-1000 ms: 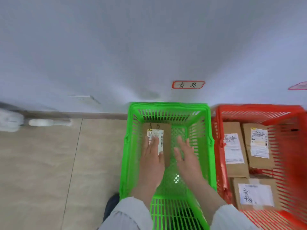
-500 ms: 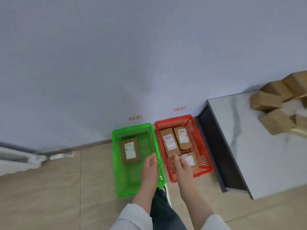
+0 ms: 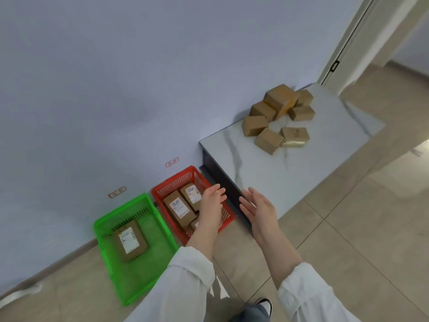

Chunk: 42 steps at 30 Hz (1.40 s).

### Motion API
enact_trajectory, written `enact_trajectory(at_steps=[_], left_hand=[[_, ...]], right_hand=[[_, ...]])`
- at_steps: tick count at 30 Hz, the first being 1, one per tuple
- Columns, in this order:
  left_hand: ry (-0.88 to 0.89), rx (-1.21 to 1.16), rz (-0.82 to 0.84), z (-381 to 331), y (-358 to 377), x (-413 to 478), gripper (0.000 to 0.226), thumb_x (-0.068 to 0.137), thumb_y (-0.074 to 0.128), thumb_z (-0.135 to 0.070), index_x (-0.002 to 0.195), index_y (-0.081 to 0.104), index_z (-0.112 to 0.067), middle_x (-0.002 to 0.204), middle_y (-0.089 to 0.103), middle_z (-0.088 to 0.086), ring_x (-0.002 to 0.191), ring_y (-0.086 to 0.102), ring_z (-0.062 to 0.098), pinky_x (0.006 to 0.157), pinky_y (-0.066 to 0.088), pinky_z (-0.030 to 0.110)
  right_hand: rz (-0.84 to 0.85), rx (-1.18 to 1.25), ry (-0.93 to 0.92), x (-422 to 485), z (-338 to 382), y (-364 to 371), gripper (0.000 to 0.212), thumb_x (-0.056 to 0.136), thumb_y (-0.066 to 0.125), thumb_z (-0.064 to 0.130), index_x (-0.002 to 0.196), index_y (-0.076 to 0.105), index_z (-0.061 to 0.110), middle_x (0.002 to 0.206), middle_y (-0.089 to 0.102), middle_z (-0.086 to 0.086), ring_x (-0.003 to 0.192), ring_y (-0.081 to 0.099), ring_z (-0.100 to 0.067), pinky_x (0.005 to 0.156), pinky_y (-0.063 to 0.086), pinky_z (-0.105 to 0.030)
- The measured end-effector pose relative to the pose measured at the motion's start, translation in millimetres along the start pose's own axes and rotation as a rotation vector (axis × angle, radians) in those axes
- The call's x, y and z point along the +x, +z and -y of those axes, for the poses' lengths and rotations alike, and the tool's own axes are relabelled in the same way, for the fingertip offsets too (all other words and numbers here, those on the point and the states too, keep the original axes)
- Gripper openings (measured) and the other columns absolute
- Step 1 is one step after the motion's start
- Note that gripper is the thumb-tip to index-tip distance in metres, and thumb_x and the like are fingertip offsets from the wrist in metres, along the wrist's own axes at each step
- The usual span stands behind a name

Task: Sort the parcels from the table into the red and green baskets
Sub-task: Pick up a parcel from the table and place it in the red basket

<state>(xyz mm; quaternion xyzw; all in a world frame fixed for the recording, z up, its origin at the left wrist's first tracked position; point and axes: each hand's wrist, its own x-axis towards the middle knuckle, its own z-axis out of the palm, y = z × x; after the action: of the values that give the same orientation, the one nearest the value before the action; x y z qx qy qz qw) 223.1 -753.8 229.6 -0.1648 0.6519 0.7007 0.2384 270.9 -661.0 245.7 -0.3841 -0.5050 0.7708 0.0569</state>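
A green basket (image 3: 148, 282) stands on the floor by the wall with one brown labelled parcel (image 3: 130, 240) lying in it. Beside it to the right, a red basket (image 3: 176, 180) holds several labelled parcels (image 3: 178, 208). Several brown parcels (image 3: 269, 140) are heaped on the white marble table (image 3: 301, 173) at the right. My left hand (image 3: 212, 201) hovers over the red basket's right side, fingers straight, holding nothing. My right hand (image 3: 260, 209) is in the air by the table's near left corner, palm turned inward, also empty.
Two small red-framed labels (image 3: 172, 161) are stuck on the blue-grey wall above the baskets. The table has a dark side panel (image 3: 222, 182) next to the red basket. A doorway (image 3: 362, 38) opens at the far right. Beige floor tiles (image 3: 348, 240) spread in front.
I have stood up and turned right; both hands left the parcel lying in the green basket and rose toward the table. The table's parcels came into view.
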Motion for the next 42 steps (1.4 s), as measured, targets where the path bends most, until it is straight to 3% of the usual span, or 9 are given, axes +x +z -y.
enact_trajectory(at_steps=[9,12,20,31,37,42], left_hand=[[0.003,0.011,0.146,19.2,200.3,-23.9,0.025,0.1,0.035,-0.013,0.119,0.052,-0.013,0.119,0.06,0.005,0.101,0.057,0.017,0.078,0.043,0.021],[0.027,0.071,0.16,17.9,245.1,-21.6,0.026,0.1,0.034,-0.013,0.12,0.051,-0.014,0.12,0.06,0.003,0.101,0.057,0.015,0.081,0.042,0.023],[0.038,0.134,0.248,3.8,354.9,13.9,0.031,0.1,0.034,-0.01,0.126,0.049,-0.008,0.125,0.058,0.007,0.105,0.056,0.017,0.09,0.04,0.027],[-0.014,0.118,0.21,-31.0,483.2,137.3,0.029,0.1,0.034,-0.012,0.124,0.05,-0.01,0.127,0.058,0.007,0.101,0.056,0.016,0.077,0.042,0.02],[-0.017,0.137,0.177,-54.4,538.0,189.0,0.03,0.099,0.033,-0.01,0.124,0.05,-0.008,0.129,0.057,0.01,0.101,0.055,0.016,0.088,0.038,0.027],[-0.026,0.125,0.119,-67.2,578.5,229.9,0.032,0.097,0.034,-0.007,0.124,0.051,-0.005,0.126,0.058,0.01,0.098,0.055,0.016,0.087,0.039,0.027]], right_hand=[[-0.128,0.071,-0.091,43.4,96.0,-191.1,0.032,0.098,0.045,0.024,0.125,0.053,0.007,0.119,0.063,-0.008,0.11,0.059,-0.023,0.097,0.046,-0.034],[-0.149,0.105,-0.082,59.6,118.0,-223.7,0.034,0.099,0.045,0.024,0.127,0.053,0.007,0.12,0.063,-0.007,0.111,0.059,-0.022,0.096,0.046,-0.033],[-0.171,0.188,-0.09,124.9,172.9,-273.7,0.032,0.098,0.047,0.024,0.125,0.054,0.008,0.114,0.065,-0.005,0.108,0.06,-0.021,0.093,0.047,-0.031],[-0.224,0.099,-0.048,275.0,272.3,-325.1,0.031,0.097,0.05,0.025,0.123,0.056,0.01,0.113,0.066,-0.002,0.108,0.061,-0.02,0.095,0.049,-0.032],[-0.217,0.114,-0.02,345.8,313.9,-338.3,0.03,0.097,0.05,0.023,0.122,0.055,0.009,0.107,0.066,0.0,0.105,0.062,-0.019,0.094,0.05,-0.031],[-0.197,0.079,-0.005,402.0,342.9,-354.5,0.025,0.097,0.049,0.023,0.117,0.057,0.012,0.109,0.065,-0.001,0.105,0.061,-0.02,0.095,0.049,-0.032]])
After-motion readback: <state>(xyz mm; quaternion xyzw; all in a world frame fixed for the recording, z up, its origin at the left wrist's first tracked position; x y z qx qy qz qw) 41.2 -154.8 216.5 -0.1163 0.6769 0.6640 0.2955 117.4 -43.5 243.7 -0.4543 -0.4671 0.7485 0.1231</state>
